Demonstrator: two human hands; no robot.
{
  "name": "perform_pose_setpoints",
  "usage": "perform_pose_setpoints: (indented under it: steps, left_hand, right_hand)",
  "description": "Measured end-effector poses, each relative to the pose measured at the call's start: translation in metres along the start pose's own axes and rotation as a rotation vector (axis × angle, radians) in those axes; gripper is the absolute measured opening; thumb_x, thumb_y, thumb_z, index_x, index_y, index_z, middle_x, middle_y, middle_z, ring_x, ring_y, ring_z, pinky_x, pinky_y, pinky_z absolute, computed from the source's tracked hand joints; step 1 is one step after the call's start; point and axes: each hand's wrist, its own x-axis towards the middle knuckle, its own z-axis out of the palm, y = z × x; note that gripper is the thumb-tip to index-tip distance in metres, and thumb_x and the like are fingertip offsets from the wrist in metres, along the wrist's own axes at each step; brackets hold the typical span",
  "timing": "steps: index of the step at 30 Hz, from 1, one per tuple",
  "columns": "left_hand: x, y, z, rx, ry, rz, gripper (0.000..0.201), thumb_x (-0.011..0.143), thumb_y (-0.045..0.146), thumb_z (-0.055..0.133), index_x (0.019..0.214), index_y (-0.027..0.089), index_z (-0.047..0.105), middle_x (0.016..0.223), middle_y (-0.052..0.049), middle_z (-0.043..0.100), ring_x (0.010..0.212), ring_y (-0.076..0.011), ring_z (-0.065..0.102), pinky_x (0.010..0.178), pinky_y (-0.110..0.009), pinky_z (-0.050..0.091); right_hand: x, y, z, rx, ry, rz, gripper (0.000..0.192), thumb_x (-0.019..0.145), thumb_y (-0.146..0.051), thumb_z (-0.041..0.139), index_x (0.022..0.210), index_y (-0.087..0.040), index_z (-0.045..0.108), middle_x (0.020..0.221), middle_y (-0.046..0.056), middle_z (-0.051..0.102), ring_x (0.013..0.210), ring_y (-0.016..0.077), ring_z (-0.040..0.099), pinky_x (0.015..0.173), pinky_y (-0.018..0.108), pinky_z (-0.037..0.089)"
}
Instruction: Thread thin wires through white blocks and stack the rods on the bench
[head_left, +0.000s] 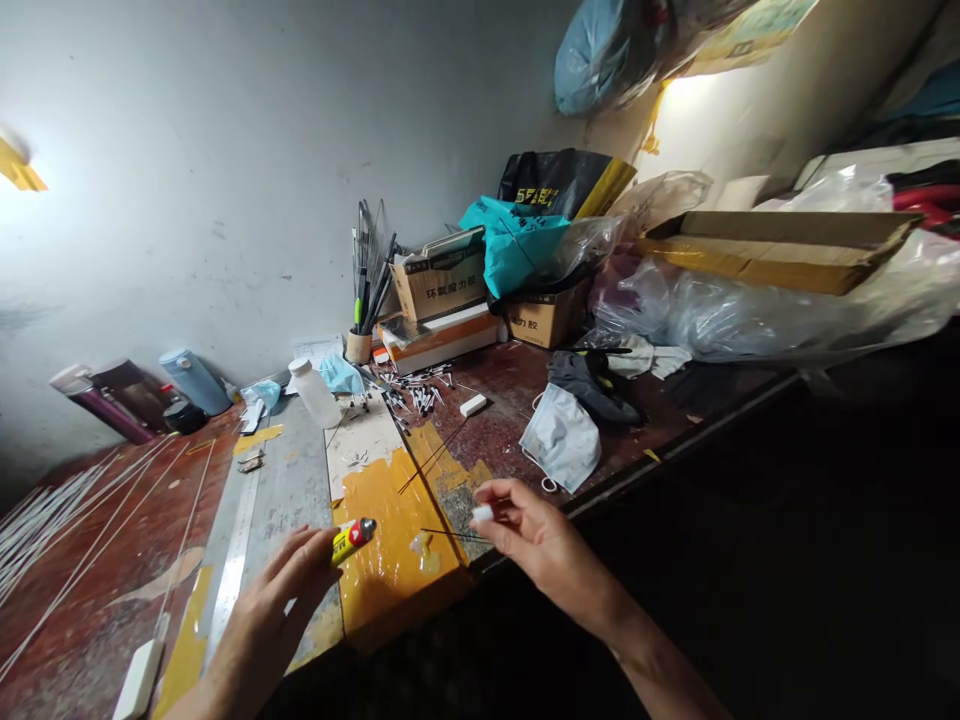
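Yellow with red markings and a dark, metallic-looking front end: a small tube (349, 542), held over the near edge of the worktop (495, 440) in the left hand (262, 595). Clamped around its rear by the left fingers, with the front end jutting out bare and aimed rightward. Opposite, well apart from it, the right hand (525, 525), with thumb and fingertips pinched together on a small white piece (482, 513); possibly the tube's cap, but too small to tell for sure. Between and below both, amber tape (375, 490) with a glossy pale blob (426, 550) on it. Just beside the right fingers, a thin dark rod (446, 533); touching or not, cannot tell. Farther back, crossed dark rods (433, 456) and, near their far end, a white block (473, 405).

Judged from this, a tube-handling step, with cap probably off; whether for dispensing or closing, hard to say. For recapping, would call for squaring the white piece to the tip without squeezing; for dispensing, for aiming the tip down and pressing gently.
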Motion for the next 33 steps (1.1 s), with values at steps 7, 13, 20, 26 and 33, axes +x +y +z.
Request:
perform_pose_setpoints:
  steps: [7, 13, 20, 26, 33]
  left_hand:
    - [-0.006, 0.009, 0.004, -0.073, -0.133, 0.056, 0.032, 0.094, 0.032, 0.05, 0.126, 0.024, 0.051, 0.114, -0.008, 0.062, 0.096, -0.0161, 0.066, 0.083, -0.015, 0.051]
    - [-0.01, 0.004, 0.005, -0.021, -0.179, 0.091, 0.035, 0.095, 0.03, 0.05, 0.129, 0.025, 0.047, 0.116, -0.009, 0.061, 0.101, -0.017, 0.065, 0.087, -0.017, 0.05]
    - [-0.011, 0.006, 0.002, -0.058, -0.247, 0.097, 0.033, 0.097, 0.028, 0.044, 0.13, 0.028, 0.045, 0.113, -0.008, 0.062, 0.098, -0.0175, 0.065, 0.081, -0.019, 0.053]
    - [-0.015, 0.008, 0.01, -0.063, -0.249, 0.074, 0.035, 0.097, 0.024, 0.042, 0.132, 0.026, 0.043, 0.116, -0.011, 0.06, 0.101, -0.0207, 0.063, 0.083, -0.025, 0.053]
    - [-0.004, 0.016, -0.002, -0.35, -0.415, -0.136, 0.027, 0.095, 0.024, 0.046, 0.119, 0.027, 0.057, 0.11, -0.007, 0.063, 0.093, -0.0184, 0.064, 0.08, -0.023, 0.052]
  right_hand:
    - [-0.007, -0.024, 0.047, -0.052, -0.111, -0.138, 0.013, 0.086, -0.03, 0.063, 0.097, -0.022, 0.065, 0.082, -0.002, 0.064, 0.077, 0.012, 0.061, 0.074, 0.022, 0.05]
    - [-0.004, -0.025, 0.059, -0.134, -0.14, -0.223, 0.013, 0.085, -0.016, 0.064, 0.097, -0.022, 0.064, 0.088, -0.002, 0.066, 0.08, 0.0111, 0.064, 0.077, 0.02, 0.05]
    - [-0.003, -0.024, 0.061, -0.208, -0.242, -0.415, 0.012, 0.091, -0.017, 0.056, 0.102, -0.022, 0.061, 0.095, 0.001, 0.066, 0.089, 0.0128, 0.064, 0.081, 0.021, 0.049]
    - [-0.004, -0.022, 0.062, -0.481, -0.189, -0.294, 0.028, 0.095, -0.042, 0.048, 0.083, -0.019, 0.058, 0.066, -0.001, 0.061, 0.056, 0.0123, 0.059, 0.053, 0.021, 0.043]
    - [-0.005, -0.019, 0.054, -0.383, -0.315, -0.335, 0.013, 0.094, -0.021, 0.049, 0.105, -0.022, 0.055, 0.091, 0.002, 0.064, 0.081, 0.0141, 0.062, 0.074, 0.022, 0.048]
